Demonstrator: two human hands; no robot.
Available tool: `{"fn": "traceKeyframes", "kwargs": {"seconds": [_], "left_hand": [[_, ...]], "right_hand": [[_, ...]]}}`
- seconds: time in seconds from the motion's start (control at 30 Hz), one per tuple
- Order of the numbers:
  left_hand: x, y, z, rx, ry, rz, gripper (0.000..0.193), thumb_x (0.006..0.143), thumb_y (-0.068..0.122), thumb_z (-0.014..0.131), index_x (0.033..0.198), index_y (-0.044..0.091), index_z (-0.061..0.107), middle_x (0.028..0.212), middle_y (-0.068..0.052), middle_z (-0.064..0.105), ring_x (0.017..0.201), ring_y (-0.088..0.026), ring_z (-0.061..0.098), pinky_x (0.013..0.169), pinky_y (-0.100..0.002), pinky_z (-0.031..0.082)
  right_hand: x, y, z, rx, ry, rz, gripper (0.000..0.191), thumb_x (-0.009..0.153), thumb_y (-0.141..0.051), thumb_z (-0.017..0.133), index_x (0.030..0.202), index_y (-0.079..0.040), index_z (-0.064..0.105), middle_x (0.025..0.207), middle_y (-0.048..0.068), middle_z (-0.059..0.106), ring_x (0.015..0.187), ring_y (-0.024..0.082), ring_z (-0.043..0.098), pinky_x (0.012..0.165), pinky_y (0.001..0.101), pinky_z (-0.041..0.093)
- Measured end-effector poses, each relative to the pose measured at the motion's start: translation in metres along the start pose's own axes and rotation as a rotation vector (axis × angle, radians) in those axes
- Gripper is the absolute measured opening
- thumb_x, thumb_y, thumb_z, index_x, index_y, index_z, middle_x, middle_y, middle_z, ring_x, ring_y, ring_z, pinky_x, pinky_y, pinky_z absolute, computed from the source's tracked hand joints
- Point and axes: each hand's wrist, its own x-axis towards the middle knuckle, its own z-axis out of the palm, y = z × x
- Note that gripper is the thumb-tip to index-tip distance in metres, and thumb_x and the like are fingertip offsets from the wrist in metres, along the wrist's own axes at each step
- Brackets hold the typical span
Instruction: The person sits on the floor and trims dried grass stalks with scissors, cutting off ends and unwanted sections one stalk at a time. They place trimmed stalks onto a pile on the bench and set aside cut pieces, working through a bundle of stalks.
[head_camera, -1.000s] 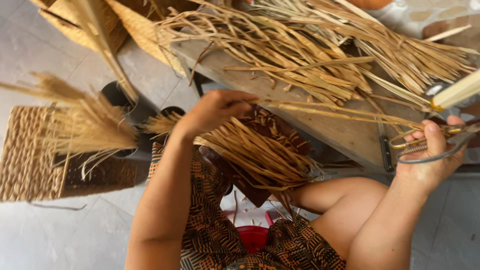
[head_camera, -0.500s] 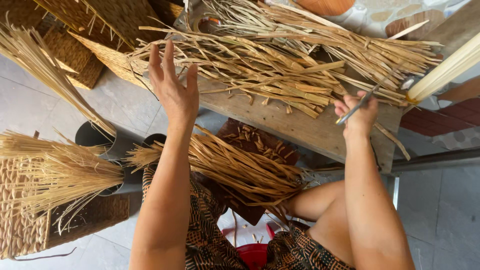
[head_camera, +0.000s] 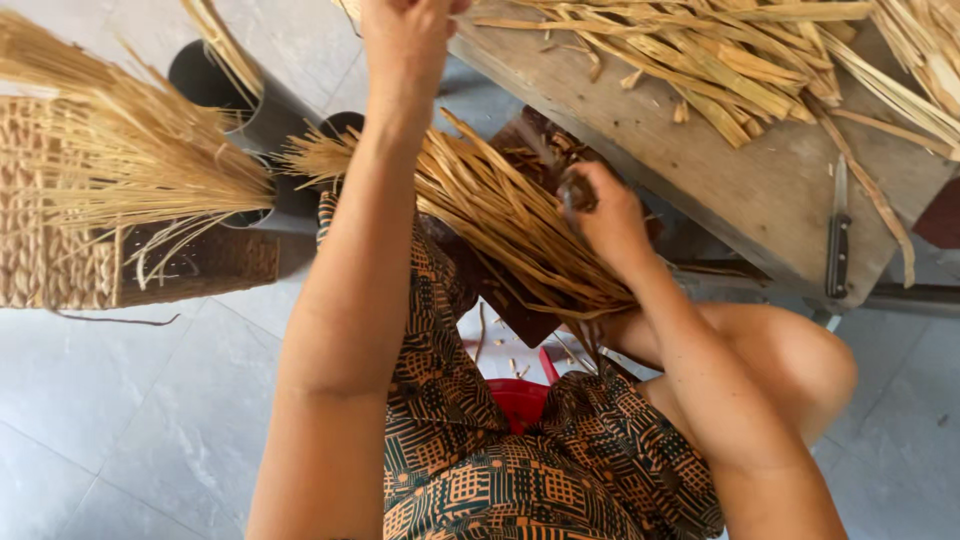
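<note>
A bundle of dry straw strips (head_camera: 500, 215) lies across my lap, fanned toward the left. My right hand (head_camera: 603, 212) rests on its right side with the fingers curled over the strips. My left hand (head_camera: 405, 40) is stretched far forward to the near edge of the wooden table (head_camera: 760, 190); its fingers run out of the top of the picture, so its grip is hidden. A heap of loose straw (head_camera: 720, 60) covers the far part of the table. A dark-handled knife (head_camera: 838, 235) lies alone on the table's right side.
Black tubes (head_camera: 215, 85) holding thin straw stalks (head_camera: 130, 160) stand on the tiled floor at left, next to a woven basket (head_camera: 50, 240). A red object (head_camera: 520, 400) sits between my knees. A metal bar (head_camera: 900, 295) runs under the table.
My right hand has left the table and dropped onto the straw bundle on my lap; the knife now lies on the table. My left hand has reached further forward. The view has tilted down.
</note>
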Motion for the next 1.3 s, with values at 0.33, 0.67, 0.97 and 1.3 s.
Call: {"fn": "traceKeyframes", "kwargs": {"seconds": [0.33,0.67,0.97,1.3], "left_hand": [[-0.02,0.026,0.015,0.425,-0.021,0.163,0.021,0.099,0.025,0.07,0.098,0.004,0.075,0.083,-0.002,0.079,0.07,-0.007,0.076,0.061,-0.026,0.061],[-0.045,0.06,0.026,0.928,-0.401,-0.162,0.036,0.099,0.038,0.065,0.089,0.007,0.08,0.073,-0.008,0.077,0.067,-0.015,0.074,0.067,-0.031,0.058],[-0.078,0.051,0.078,-0.103,-0.364,-0.473,0.036,0.1,0.029,0.061,0.129,0.007,0.064,0.098,-0.006,0.077,0.078,-0.014,0.073,0.067,-0.027,0.059],[-0.078,0.069,0.076,-0.247,-0.22,-0.386,0.027,0.103,0.025,0.065,0.12,0.005,0.071,0.093,-0.002,0.074,0.079,-0.009,0.068,0.073,-0.023,0.056]], "right_hand": [[0.004,-0.01,0.04,-0.23,-0.009,0.212,0.049,0.084,-0.008,0.075,0.131,-0.013,0.062,0.098,0.019,0.074,0.09,0.035,0.072,0.075,0.0443,0.053],[-0.002,-0.024,-0.025,0.079,0.234,0.067,0.053,0.083,-0.002,0.087,0.13,-0.009,0.063,0.099,0.001,0.074,0.088,0.008,0.066,0.08,0.025,0.054],[-0.049,-0.086,-0.055,0.041,0.249,-0.089,0.049,0.085,-0.005,0.087,0.127,-0.009,0.064,0.095,0.006,0.071,0.086,0.01,0.064,0.077,0.0248,0.053],[-0.049,-0.099,-0.066,0.09,-0.055,0.035,0.055,0.077,-0.012,0.088,0.126,-0.012,0.063,0.097,0.005,0.078,0.082,0.012,0.068,0.076,0.0282,0.056]]}}
